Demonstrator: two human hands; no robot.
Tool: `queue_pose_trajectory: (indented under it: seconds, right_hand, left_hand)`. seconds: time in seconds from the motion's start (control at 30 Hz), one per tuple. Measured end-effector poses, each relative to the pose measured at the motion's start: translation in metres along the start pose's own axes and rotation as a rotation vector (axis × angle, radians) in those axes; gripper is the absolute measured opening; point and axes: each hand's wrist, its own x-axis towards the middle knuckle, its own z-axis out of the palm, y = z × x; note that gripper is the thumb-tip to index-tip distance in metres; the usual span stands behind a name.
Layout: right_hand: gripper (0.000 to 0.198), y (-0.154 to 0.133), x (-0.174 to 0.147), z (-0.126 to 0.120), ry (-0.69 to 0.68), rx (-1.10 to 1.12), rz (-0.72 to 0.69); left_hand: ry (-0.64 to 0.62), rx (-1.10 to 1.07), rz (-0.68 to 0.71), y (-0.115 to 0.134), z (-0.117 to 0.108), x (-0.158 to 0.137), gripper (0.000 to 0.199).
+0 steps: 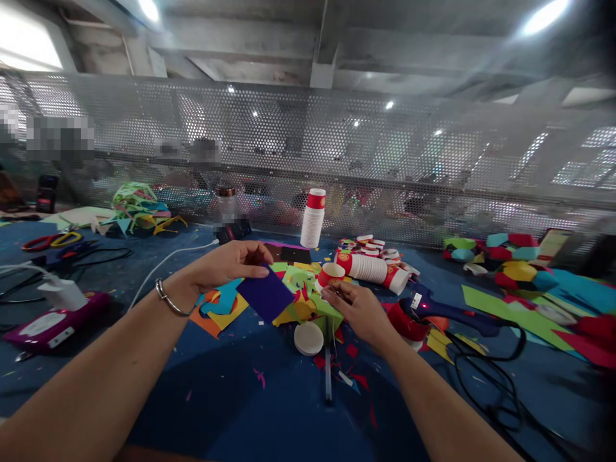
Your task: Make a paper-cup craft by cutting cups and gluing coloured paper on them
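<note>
My left hand (243,258) pinches a dark blue square of paper (265,295) by its upper corner, and the sheet hangs tilted over the table. A little to the right, my right hand (359,311) has its thumb and fingers closed on a small red and white paper cup (330,272), whose open mouth faces up. Beneath both hands lies a pile of green and yellow paper scraps (301,301). In front of it are a round white disc (308,339) and a thin clear-looking stick (328,378).
Behind stand a tall stack of paper cups (312,221) and a stack on its side (368,266). At right, a glue gun (447,311) rests by its black cable (500,385). Scissors (52,241) and a purple power strip (58,327) lie left. A perforated metal screen (289,147) closes the back.
</note>
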Motion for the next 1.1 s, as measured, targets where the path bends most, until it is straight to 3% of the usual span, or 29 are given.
queue_pose_trajectory:
  seconds: [0.13,0.33,0.57,0.67,0.87,1.1]
  right_hand:
    - [0.036,-0.015,-0.005,0.007,-0.018,0.129,-0.006]
    - [0.035,-0.021,-0.007,0.012,-0.036,0.253,-0.015]
    - [0.032,-0.014,-0.008,0.012,0.038,0.335,0.046]
    - [0.035,-0.015,-0.008,0.012,0.026,0.348,0.064]
    - [0.039,-0.019,-0.008,0.008,-0.007,0.356,0.094]
    - [0.048,-0.018,-0.009,0.008,-0.040,0.355,0.089]
  left_hand:
    - [0.157,-0.371,0.043,0.000,0.033,0.012,0.042]
    - [0.268,-0.537,0.019,-0.006,0.072,0.025,0.042]
    - [0.135,-0.729,-0.190,0.000,0.096,0.014,0.049]
    - [0.196,-0.752,-0.213,-0.001,0.101,0.014,0.043]
    - [0.365,-0.751,-0.120,-0.005,0.092,0.019,0.039]
    - [0.387,-0.750,-0.090,-0.004,0.086,0.018,0.032]
